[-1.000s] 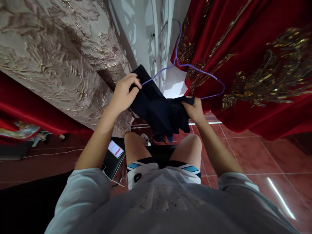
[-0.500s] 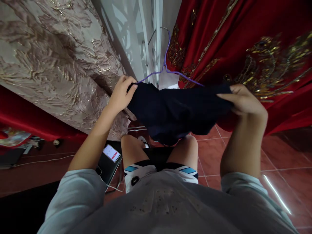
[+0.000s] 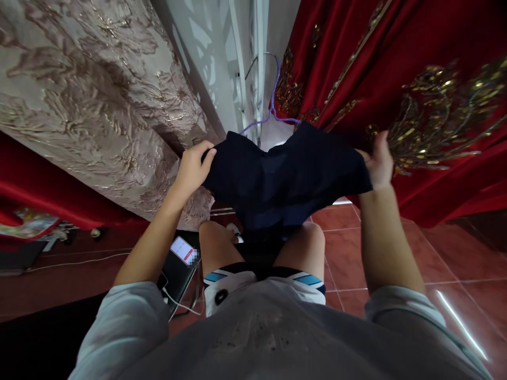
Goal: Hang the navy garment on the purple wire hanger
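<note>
A dark navy shirt (image 3: 277,177) hangs over a thin purple hanger (image 3: 273,113) and spreads in front of my knees. My left hand (image 3: 194,168) pinches its left shoulder edge between thumb and fingers. At the shirt's right sleeve is my right hand (image 3: 379,161), thumb raised and apart from the cloth. The fingers of that hand are partly hidden behind the sleeve, whose lower corner droops beside the wrist. The hanger's hook rests at a white metal rack (image 3: 259,63).
A pinkish textured curtain (image 3: 103,105) hangs on the left, and a red curtain with gold sequins (image 3: 435,116) on the right. Near my left knee, a lit phone (image 3: 184,250) lies on a black stool (image 3: 174,282) with a white cable (image 3: 182,305). Red tiles (image 3: 348,237) cover the floor.
My right hand has turned, its thumb lifting off the cloth. The shirt's right shoulder now rises over the hanger while the sleeve slopes down. My left hand has shifted slightly down, still gripping.
</note>
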A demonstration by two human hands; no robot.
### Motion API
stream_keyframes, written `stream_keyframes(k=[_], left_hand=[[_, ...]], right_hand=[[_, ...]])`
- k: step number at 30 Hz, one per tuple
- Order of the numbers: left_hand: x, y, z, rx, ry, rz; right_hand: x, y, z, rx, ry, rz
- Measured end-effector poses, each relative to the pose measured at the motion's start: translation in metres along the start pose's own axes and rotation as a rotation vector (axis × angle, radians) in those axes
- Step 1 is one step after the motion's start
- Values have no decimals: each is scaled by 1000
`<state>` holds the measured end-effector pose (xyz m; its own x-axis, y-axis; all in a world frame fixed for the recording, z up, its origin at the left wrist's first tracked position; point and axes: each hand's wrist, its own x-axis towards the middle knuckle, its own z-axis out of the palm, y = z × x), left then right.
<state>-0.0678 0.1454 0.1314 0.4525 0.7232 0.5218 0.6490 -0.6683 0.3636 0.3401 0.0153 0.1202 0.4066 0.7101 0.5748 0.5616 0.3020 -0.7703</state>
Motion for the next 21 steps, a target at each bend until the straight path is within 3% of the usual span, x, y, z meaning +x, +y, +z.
stream_keyframes(k=[2,4,8,10,13,14,17,19,21], left_hand=[[2,-1,3,-7,66,9],[8,6,4,-24,157,22],[14,36,-11,-97,349,59],[11,57,-20,-177,355,66],[1,89,-22,-407,146,44],[-3,99,-21,-500,58,25],[-15,116,-19,-746,-153,-100],[-25,115,-25,-837,-334,-234],[-37,106,-40,-846,-596,-343]], right_hand=[[-2,-3,-5,166,-188,146],[-2,-11,-11,347,-288,272],[-9,-31,-12,474,-77,202],[-28,-39,-3,506,36,132],[-74,-50,25,433,40,-55],[-89,-53,37,371,-71,-165],[-118,-60,67,279,-630,-514],[-118,-57,79,268,-801,-567],[-108,-49,83,254,-738,-482]])
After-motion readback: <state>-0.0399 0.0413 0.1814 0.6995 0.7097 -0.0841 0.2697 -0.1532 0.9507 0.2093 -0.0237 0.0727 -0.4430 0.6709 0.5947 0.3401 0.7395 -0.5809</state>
